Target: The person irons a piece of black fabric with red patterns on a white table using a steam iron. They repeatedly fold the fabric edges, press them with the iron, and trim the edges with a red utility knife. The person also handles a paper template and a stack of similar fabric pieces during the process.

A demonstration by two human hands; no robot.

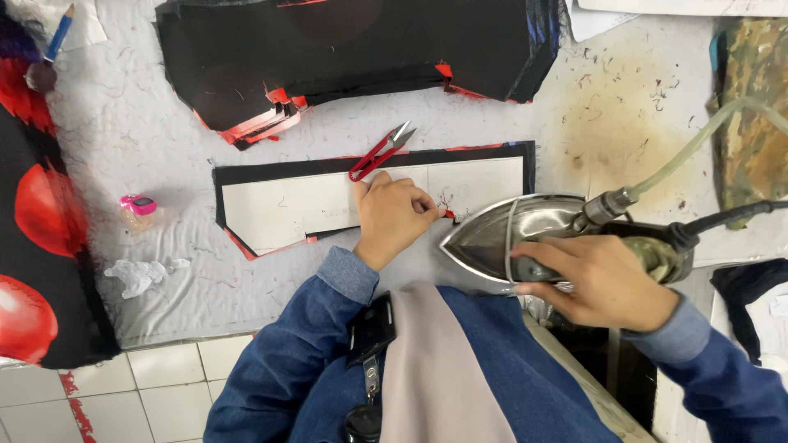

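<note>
My left hand (391, 215) rests on a black fabric piece (246, 174) with a white cardboard template (287, 209) laid over it, fingers pinched on the fabric's red lower edge (448, 214) beside the template. My right hand (603, 279) grips the handle of a metal steam iron (501, 234), whose pointed nose sits just right of the left fingers. A hose (698, 139) and a black cord (730, 215) lead off the iron to the right. Red thread snips (379, 151) lie at the fabric's top edge, just above my left hand.
A stack of black-and-red cut fabric pieces (361, 49) lies at the back. Black cloth printed with red shapes (33, 221) hangs at the left. A small pink object (138, 205) and a crumpled clear scrap (139, 275) sit on the white padded board. Camouflage cloth (751, 115) lies at the right.
</note>
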